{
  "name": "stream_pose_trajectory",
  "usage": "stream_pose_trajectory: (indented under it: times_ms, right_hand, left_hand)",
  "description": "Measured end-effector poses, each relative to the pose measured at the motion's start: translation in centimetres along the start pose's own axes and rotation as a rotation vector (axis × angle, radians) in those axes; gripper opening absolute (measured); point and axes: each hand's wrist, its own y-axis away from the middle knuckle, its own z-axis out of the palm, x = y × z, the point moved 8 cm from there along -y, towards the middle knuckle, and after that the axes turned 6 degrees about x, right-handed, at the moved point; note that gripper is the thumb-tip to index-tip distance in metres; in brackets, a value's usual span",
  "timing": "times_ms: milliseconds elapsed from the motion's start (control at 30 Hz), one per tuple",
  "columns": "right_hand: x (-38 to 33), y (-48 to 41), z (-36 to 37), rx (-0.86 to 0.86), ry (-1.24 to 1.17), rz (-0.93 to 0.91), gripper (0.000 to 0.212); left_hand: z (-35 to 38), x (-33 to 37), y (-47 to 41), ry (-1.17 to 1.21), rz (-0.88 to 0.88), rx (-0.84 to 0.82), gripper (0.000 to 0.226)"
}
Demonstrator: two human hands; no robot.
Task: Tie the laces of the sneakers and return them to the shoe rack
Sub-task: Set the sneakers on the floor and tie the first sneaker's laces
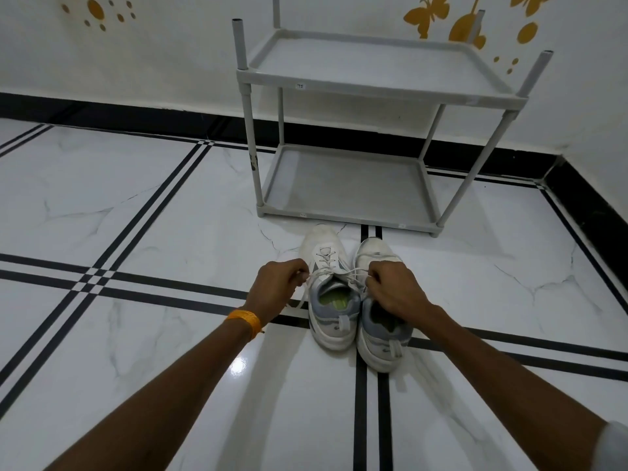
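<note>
Glossy white marble-look floor tiles (146, 212) ruled with paired black stripes (170, 290) spread beneath and to either side of the hands, meeting beyond them a black skirting band (142, 115) under a white wall (170, 45) dotted with golden butterfly-and-dot decals (429, 13).

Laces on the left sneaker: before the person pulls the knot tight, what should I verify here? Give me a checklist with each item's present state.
1. Left hand pinches one end of the white laces: ok.
2. Right hand pinches the other end: ok.
3. Laces stretched level between the hands over the left white-and-grey sneaker: ok.
4. Bow already formed: cannot tell, the fingers hide it.
5. Right white-and-grey sneaker tied: cannot tell, the right hand covers its laces.
6. Both shelves of the grey plastic two-tier shoe rack free for the pair: ok.
</note>
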Motion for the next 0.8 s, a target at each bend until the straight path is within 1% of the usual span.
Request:
stream_pose_trajectory:
  times_ms: [67, 100, 200, 233, 300, 367, 433, 500, 567, 667, 733, 767, 800]
  right_hand:
    - [-0.4, 0.0, -0.2, 0.047, -0.063, 0.039, 0.022]
    - [-0.4, 0.0, -0.3, 0.062, -0.086, 0.064, 0.022]
    - [-0.2, -0.2, -0.2, 0.065, -0.084, 0.095, 0.021]
    - [-0.2, -0.2, -0.2, 0.061, -0.067, 0.093, 0.020]
    - [-0.3, -0.2, -0.2, 0.059, 0.002, 0.071, 0.018]
    - [-0.3, -0.2, 0.0, 0.066, 0.077, 0.042, 0.016]
    - [-0.2, -0.1, 0.2, 0.077, 0.129, 0.028, 0.018]
    - [-0.1, -0.2, 0.3, 0.079, 0.140, 0.036, 0.019]
    - [0.1, -0.4, 0.5, 0.060, 0.143, 0.056, 0.019]
    - [0.2, -0.7, 0.7, 0.038, 0.140, 0.089, 0.018]
    - [0.1, -0.7, 0.9, 0.023, 0.143, 0.089, 0.018]
    - [0.0, -0.7, 0.8, 0.024, 0.146, 0.085, 0.019]
    - [-0.1, -0.6, 0.7, 0.029, 0.151, 0.079, 0.019]
  left_hand:
    - [-0.4, 0.4, 0.0, 0.001, 0.023, 0.036, 0.009]
    - [-0.4, 0.3, -0.1, 0.027, 0.005, 0.060, 0.010]
    - [-0.2, -0.6, -0.3, 0.177, -0.166, 0.174, 0.011]
    - [0.1, -1.0, -0.3, 0.188, -0.219, 0.206, 0.012]
    - [0.9, -1.5, -0.3, 0.132, -0.330, 0.223, 0.010]
    - [1.3, -1.5, -0.4, 0.040, -0.398, 0.192, 0.007]
    - [1.5, -1.1, -0.5, -0.060, -0.354, 0.130, 0.008]
    - [1.6, -0.6, -0.4, -0.161, -0.252, 0.077, 0.010]
    - [1.6, -0.8, 0.2, -0.244, -0.173, 0.040, 0.017]
    - [1.9, -0.8, 0.6, -0.422, -0.011, -0.006, 0.030]
    - [1.8, -1.0, -0.1, -0.467, -0.044, -0.026, 0.024]
    - [1.5, -1.5, -0.5, -0.430, -0.117, 0.001, 0.019]
    - [1.0, -2.2, -0.8, -0.337, -0.242, 0.047, 0.013]
